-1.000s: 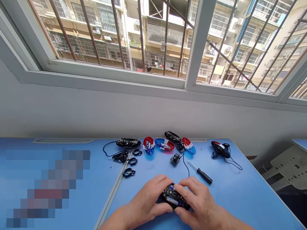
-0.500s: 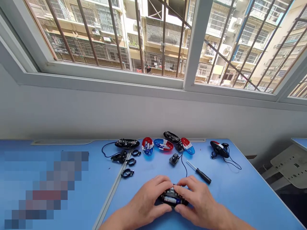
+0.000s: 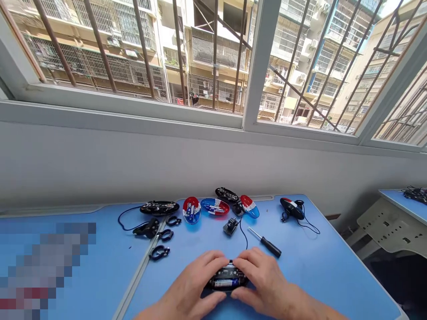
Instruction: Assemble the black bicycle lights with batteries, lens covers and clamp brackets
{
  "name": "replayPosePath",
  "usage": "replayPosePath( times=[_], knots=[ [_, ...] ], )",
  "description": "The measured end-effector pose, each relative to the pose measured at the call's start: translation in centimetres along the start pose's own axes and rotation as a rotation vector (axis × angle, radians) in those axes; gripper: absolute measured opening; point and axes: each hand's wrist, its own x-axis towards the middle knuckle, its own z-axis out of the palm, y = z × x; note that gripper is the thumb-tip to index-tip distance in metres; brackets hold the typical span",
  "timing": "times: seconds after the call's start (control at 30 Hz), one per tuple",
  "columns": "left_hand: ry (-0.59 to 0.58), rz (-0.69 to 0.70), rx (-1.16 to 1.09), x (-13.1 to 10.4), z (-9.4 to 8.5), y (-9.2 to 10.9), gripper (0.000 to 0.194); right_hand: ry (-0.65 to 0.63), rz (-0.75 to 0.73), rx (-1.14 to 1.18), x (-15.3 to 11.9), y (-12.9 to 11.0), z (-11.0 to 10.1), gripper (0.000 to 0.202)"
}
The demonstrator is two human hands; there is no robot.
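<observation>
Between my two hands lies a black oval battery housing [image 3: 229, 272], its open side up, showing a circuit board and a blue-and-white battery [image 3: 223, 283]. My left hand [image 3: 195, 284] is closed around the left end, fingers over the far rim and thumb at the near rim. The right end is gripped the same way by my right hand [image 3: 263, 280]. Behind the housing, a black cable leads up to a small black bracket [image 3: 231, 226]. A screwdriver [image 3: 271, 246] with a black handle lies just beyond my right hand.
Red-and-blue oval covers [image 3: 215, 206] line the back of the blue desk [image 3: 320, 271], beside black oval housings [image 3: 159, 207]. Several black ring clamps [image 3: 159, 252] sit near the desk seam. A capped unit with a cable [image 3: 292, 208] lies at right. A barred window is behind.
The view has swung to the right, so the desk items appear further left. Both hands still hold the housing, and slightly more of its board shows between the fingers.
</observation>
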Motion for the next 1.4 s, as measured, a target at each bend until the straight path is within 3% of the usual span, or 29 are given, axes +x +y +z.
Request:
replayPosePath(
  times=[0.1,0.37,0.7,0.87,1.03,1.17,1.4],
  knots=[
    [-0.044,-0.028,-0.026,0.2,-0.2,0.0,0.040,0.014,-0.005,-0.011,0.1,0.1,0.1,0.032],
    [-0.005,0.000,-0.002,0.0,-0.4,0.3,0.052,-0.024,0.020,0.007,0.0,0.3,0.1,0.034],
    [-0.047,-0.040,-0.040,0.3,-0.4,0.1,0.035,-0.067,0.037,0.035,0.2,0.7,0.0,0.046],
    [-0.039,-0.058,-0.027,0.5,-0.6,0.9,0.031,-0.093,0.049,0.036,0.2,0.5,-0.4,0.041],
    [-0.030,-0.052,-0.061,0.5,-0.8,1.4,0.043,-0.089,0.062,0.055,0.1,0.6,-0.3,0.041],
    [-0.037,-0.061,-0.048,0.5,-0.8,1.3,0.049,-0.039,-0.005,0.060,0.1,1.0,-0.4,0.045],
    [-0.037,-0.081,0.014,0.5,-0.7,1.1,0.048,0.257,-0.065,0.092,0.2,1.9,-1.2,0.031]
  ],
)
